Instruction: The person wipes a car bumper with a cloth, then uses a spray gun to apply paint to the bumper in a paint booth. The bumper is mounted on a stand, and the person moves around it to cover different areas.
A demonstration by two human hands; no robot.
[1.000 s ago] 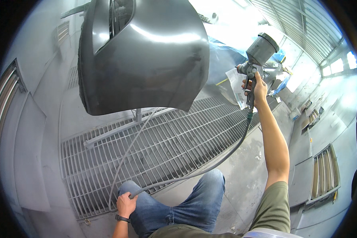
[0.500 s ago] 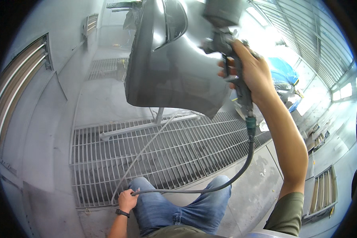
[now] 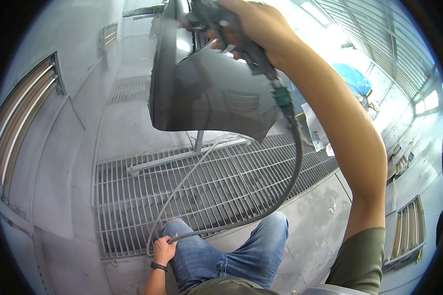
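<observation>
My right hand is raised high at the top of the view, closed around the grip of a grey spray gun. The gun sits right in front of a glossy dark grey car body panel mounted on a stand. A grey air hose runs from the gun's base down in a curve to my left hand, which grips it low beside my knee. My left wrist wears a dark band. I am crouched in blue jeans.
A metal floor grate lies under the panel, with the stand's pale base bar across it. Grey booth walls with vents rise on the left. A blue-covered object and plastic sheeting stand at the right.
My right hand has swung the spray gun left and up across the panel, closer to the camera. My left hand keeps its grip on the hose by my knee.
</observation>
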